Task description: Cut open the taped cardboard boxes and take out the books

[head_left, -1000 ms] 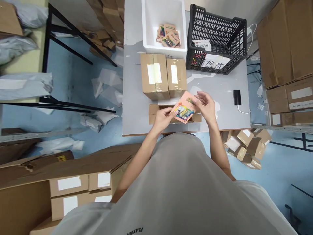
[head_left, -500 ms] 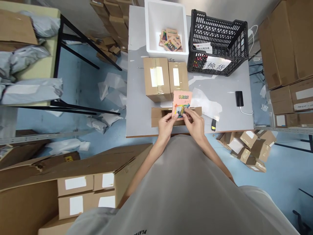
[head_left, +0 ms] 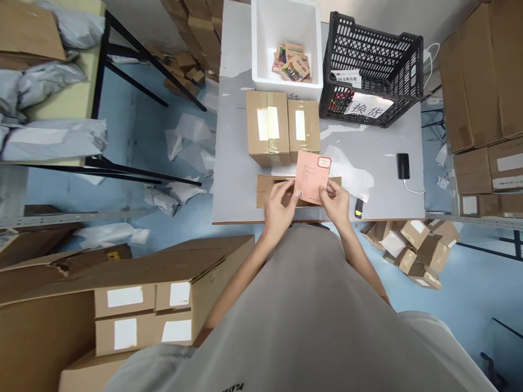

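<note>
A thin pink booklet point(head_left: 312, 177) is held up over the table's front edge, its printed back with small text and a red-framed label facing me. My left hand point(head_left: 281, 206) pinches its lower left side. On the lower right edge, my right hand point(head_left: 335, 203) has thumb and fingers closed on the same booklet. Beneath it lies an open cardboard box point(head_left: 263, 190), partly hidden by the booklet and hands. Just behind stand two taped cardboard boxes point(head_left: 257, 128) with white labels.
At the back, a white bin point(head_left: 259, 65) holds several small colourful packs, beside a black plastic crate point(head_left: 376, 49). A phone point(head_left: 402, 166) on a cable and a yellow-and-black cutter point(head_left: 358, 208) lie to the right. A large carton point(head_left: 220, 267) with labelled boxes stands lower left.
The booklet has been turned over, from its colourful picture cover to its plain pink back. My right hand has shifted to its right edge, and both hands still hold it.
</note>
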A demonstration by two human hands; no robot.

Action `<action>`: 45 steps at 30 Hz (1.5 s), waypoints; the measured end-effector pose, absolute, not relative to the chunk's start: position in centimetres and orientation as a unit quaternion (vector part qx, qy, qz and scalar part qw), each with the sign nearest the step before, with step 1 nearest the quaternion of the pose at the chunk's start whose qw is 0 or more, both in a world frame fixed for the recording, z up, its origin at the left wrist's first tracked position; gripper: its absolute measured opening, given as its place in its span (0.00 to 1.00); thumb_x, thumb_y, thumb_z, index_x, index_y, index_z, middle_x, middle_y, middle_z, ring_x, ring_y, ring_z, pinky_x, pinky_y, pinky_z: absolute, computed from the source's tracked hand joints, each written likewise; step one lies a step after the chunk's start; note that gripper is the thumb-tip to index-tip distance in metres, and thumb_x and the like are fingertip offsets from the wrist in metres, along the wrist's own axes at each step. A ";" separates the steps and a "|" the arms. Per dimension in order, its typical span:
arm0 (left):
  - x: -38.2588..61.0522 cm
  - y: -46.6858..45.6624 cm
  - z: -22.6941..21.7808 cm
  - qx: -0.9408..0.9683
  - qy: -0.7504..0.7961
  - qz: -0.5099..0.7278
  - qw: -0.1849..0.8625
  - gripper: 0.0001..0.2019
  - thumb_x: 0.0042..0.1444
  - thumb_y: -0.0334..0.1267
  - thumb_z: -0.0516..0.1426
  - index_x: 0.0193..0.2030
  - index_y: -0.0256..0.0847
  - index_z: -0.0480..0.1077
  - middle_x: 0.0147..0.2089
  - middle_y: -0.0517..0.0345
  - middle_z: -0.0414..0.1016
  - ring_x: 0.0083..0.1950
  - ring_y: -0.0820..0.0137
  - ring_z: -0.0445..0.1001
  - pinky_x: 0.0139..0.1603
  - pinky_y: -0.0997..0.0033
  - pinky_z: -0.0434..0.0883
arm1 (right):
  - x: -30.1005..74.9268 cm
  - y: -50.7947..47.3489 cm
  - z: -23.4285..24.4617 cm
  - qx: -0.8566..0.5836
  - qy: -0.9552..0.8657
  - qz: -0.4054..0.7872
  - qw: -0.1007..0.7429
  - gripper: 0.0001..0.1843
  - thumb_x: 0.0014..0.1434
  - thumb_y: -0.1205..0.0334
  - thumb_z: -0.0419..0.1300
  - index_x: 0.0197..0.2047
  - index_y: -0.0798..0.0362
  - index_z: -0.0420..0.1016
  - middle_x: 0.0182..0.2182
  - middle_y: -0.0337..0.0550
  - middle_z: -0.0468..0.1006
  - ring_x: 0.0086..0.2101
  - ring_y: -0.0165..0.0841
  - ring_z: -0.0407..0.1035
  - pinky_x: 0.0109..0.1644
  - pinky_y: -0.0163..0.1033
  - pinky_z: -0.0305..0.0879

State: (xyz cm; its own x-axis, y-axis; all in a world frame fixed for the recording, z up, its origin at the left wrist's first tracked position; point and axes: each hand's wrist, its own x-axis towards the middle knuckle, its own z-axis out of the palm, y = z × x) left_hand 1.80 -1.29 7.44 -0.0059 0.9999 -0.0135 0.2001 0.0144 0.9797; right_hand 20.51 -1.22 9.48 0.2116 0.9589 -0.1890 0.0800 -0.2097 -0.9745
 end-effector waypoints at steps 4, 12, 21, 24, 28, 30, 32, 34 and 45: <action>0.0 -0.3 6.8 0.361 0.536 0.429 0.631 0.38 0.55 0.71 0.74 0.59 0.41 0.87 0.58 0.41 0.89 0.58 0.51 0.88 0.62 0.49 0.85 | 21.3 -1.4 9.5 -0.599 -0.391 0.517 0.470 0.31 0.60 0.33 0.73 0.54 0.49 0.88 0.49 0.47 0.93 0.52 0.48 0.88 0.56 0.50 0.87; -0.2 -0.4 7.4 0.343 0.553 0.481 0.588 0.33 0.47 0.69 0.78 0.47 0.41 0.90 0.49 0.45 0.91 0.51 0.54 0.88 0.59 0.52 0.85 | 20.7 -1.2 9.1 -0.611 -0.387 0.504 0.472 0.36 0.59 0.31 0.76 0.58 0.51 0.88 0.54 0.51 0.92 0.58 0.50 0.87 0.64 0.56 0.85; 1.8 -1.9 9.4 0.584 0.540 0.509 0.329 0.15 0.76 0.51 0.64 0.49 0.45 0.89 0.43 0.52 0.88 0.43 0.65 0.84 0.46 0.64 0.80 | 16.6 -3.0 11.3 -0.607 -0.389 0.483 0.497 0.32 0.62 0.35 0.77 0.59 0.50 0.90 0.56 0.50 0.91 0.56 0.47 0.88 0.69 0.53 0.84; 2.9 -2.7 10.1 0.655 0.501 0.509 0.245 0.12 0.78 0.43 0.61 0.50 0.46 0.88 0.42 0.51 0.87 0.43 0.65 0.82 0.48 0.63 0.79 | 15.7 -3.0 11.6 -0.594 -0.369 0.492 0.519 0.31 0.61 0.33 0.77 0.54 0.50 0.90 0.50 0.48 0.93 0.53 0.46 0.88 0.66 0.51 0.85; 3.1 -2.3 10.8 0.680 0.493 0.487 0.238 0.10 0.77 0.43 0.64 0.53 0.48 0.88 0.45 0.52 0.87 0.46 0.63 0.83 0.53 0.60 0.80 | 16.9 -2.2 11.7 -0.583 -0.373 0.487 0.532 0.33 0.62 0.27 0.73 0.50 0.49 0.90 0.44 0.46 0.93 0.48 0.45 0.88 0.57 0.48 0.88; 2.4 -1.4 11.1 0.655 0.516 0.486 0.262 0.12 0.75 0.49 0.66 0.54 0.48 0.88 0.48 0.51 0.87 0.49 0.62 0.83 0.55 0.58 0.80 | 17.9 -1.9 11.6 -0.570 -0.385 0.499 0.527 0.33 0.62 0.26 0.73 0.50 0.49 0.90 0.43 0.45 0.93 0.44 0.44 0.88 0.52 0.47 0.88; 1.2 -0.3 11.1 0.596 0.553 0.499 0.300 0.17 0.73 0.55 0.67 0.56 0.47 0.88 0.52 0.49 0.87 0.51 0.61 0.83 0.53 0.59 0.80 | 18.7 -1.8 11.7 -0.560 -0.394 0.515 0.516 0.34 0.62 0.26 0.73 0.51 0.49 0.90 0.43 0.45 0.92 0.44 0.44 0.88 0.50 0.47 0.88; -0.1 0.8 10.9 0.529 0.574 0.501 0.375 0.23 0.70 0.62 0.68 0.55 0.45 0.89 0.53 0.47 0.87 0.49 0.61 0.83 0.49 0.62 0.80 | 19.3 -1.9 11.7 -0.556 -0.395 0.530 0.503 0.35 0.63 0.25 0.72 0.53 0.48 0.90 0.45 0.44 0.93 0.47 0.45 0.88 0.52 0.48 0.88; -0.7 0.5 9.1 0.369 0.556 0.478 0.571 0.32 0.49 0.71 0.77 0.45 0.43 0.90 0.47 0.47 0.91 0.46 0.58 0.87 0.47 0.60 0.83 | 20.0 -1.2 10.2 -0.584 -0.388 0.532 0.475 0.39 0.59 0.22 0.72 0.54 0.47 0.91 0.52 0.47 0.92 0.58 0.50 0.85 0.67 0.55 0.83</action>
